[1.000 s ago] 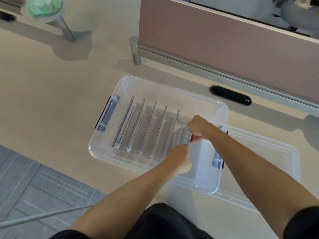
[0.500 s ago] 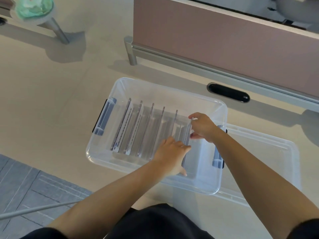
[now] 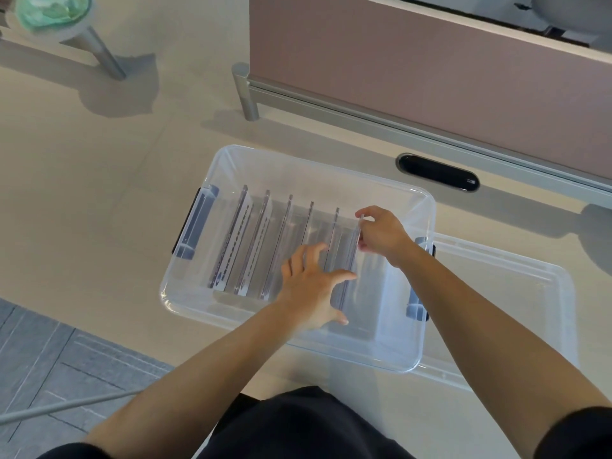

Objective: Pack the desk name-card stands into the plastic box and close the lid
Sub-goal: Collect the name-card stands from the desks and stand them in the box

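Near the desk [image 3: 99,200] front edge: clear plastic box [image 3: 231,160], rectangular, round-cornered, grey latch at each short end. Inside, six thin clear stands [image 3: 284,240] on edge, side by side, long axes running front to back, leaning slightly right at top. Left hand [image 3: 311,286] fingers spread, reaching among stands. Right hand [image 3: 381,233] pinching rightmost stand's top edge. Off the box's right end, flat clear lid [image 3: 516,293].
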Tool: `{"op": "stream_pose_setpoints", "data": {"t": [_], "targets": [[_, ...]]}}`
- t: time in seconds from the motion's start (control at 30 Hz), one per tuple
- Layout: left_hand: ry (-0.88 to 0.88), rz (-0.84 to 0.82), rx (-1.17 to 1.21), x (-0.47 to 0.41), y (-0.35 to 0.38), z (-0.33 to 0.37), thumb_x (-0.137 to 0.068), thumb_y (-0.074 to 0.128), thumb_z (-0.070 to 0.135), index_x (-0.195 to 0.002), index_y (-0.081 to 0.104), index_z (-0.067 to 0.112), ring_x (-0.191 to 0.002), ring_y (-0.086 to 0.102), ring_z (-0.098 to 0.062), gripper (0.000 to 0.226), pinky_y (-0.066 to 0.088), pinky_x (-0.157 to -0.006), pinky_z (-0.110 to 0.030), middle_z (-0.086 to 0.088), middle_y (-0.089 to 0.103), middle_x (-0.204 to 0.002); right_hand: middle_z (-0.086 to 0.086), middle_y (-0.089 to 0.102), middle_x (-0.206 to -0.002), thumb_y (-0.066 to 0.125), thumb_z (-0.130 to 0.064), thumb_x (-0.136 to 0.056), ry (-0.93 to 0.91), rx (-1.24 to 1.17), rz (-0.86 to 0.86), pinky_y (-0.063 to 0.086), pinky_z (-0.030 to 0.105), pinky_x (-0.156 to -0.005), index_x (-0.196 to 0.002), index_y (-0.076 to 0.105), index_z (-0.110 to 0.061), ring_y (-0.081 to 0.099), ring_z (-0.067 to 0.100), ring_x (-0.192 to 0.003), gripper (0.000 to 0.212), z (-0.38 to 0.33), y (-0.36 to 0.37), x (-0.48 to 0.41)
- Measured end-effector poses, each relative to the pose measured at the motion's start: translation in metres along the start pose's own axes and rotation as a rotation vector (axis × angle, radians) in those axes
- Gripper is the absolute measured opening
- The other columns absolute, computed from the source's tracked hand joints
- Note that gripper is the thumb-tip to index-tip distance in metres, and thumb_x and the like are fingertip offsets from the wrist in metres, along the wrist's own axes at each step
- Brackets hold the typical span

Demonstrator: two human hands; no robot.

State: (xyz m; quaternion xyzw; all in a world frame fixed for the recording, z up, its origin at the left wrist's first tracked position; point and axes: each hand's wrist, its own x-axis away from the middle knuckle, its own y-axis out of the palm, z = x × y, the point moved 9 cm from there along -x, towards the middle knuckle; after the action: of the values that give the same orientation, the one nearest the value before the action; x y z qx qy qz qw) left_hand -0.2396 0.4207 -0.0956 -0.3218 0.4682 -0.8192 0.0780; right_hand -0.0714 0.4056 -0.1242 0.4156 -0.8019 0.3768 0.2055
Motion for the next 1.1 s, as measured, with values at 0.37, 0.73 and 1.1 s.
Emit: {"op": "stream_pose_setpoints", "data": {"t": [0.37,0.73,1.1], "targets": [[-0.015,-0.015,0.022,-0.0012,0.0011,-0.001,-0.065,0.078,0.062,-0.134,0.038,0.054,-0.145,-0.009,-0.034,0.08,0.006,-0.114,-0.054,-0.002,0.002,-0.157,0.009,0.063,-0.101,0.038,-0.012,-0.093,-0.05,0.002,0.013,0.06,0.048,-0.085,-0.108,0.062,-0.027,0.066,0.019,-0.063,0.033,-0.0037,0.002,-0.0014],[-0.003,-0.017,0.032,-0.0009,0.0028,-0.0007,-0.065,0.078,0.061,-0.132,0.038,0.053,-0.145,-0.011,-0.033,0.079,0.004,-0.115,-0.054,0.0,0.002,-0.157,0.013,0.065,-0.102,0.038,-0.014,-0.093,-0.031,0.009,0.004,0.059,0.048,-0.086,-0.11,0.062,-0.026,0.066,0.02,-0.066,0.032,-0.0018,0.0026,-0.0004],[0.008,-0.033,0.035,-0.0006,0.0027,-0.0007,-0.066,0.078,0.06,-0.133,0.039,0.052,-0.145,-0.012,-0.034,0.078,0.001,-0.115,-0.055,0.001,0.0,-0.158,0.008,0.065,-0.087,0.041,-0.012,-0.094,-0.042,0.014,-0.028,0.058,0.052,-0.088,-0.107,0.061,-0.027,0.067,0.023,-0.072,0.028,-0.0027,0.0031,-0.0009]]}}
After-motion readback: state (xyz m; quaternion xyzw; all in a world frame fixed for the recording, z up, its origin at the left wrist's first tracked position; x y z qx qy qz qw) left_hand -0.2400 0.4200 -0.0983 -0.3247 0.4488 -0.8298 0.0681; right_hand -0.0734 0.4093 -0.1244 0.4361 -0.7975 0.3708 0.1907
